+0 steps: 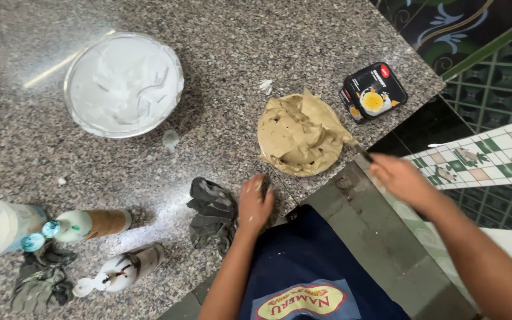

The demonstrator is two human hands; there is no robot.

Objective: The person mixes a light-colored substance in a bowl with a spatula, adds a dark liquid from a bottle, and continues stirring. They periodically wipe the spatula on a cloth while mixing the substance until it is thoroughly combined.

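A speckled granite desk [42, 148] fills most of the view from above, its near edge running diagonally from the lower left up toward the right corner.

The right hand [401, 178] hangs beyond the near edge of the desk, fingers closed around the dark handle of a scraper [351, 142] whose blade lies on a mound of tan putty [300, 133]. The putty sits close to the near edge, near the right corner.

The left hand [255, 204] rests on the desk right at the near edge, fingers curled together and pressed down on the stone; whether it grips anything I cannot tell. Just beside it to the left lies a crumpled grey glove [211, 213].

A black packet [376, 92] lies by the right edge, just beyond the putty and apart from it. A round bowl of white paste [124, 83] stands well away, toward the far left. Between the bowl and the putty the stone is open, with only small smears.

At the near-left corner things crowd together: a white container [1, 230], two bottles lying on their sides [90, 225] [127, 266], and another grey glove [40, 281].
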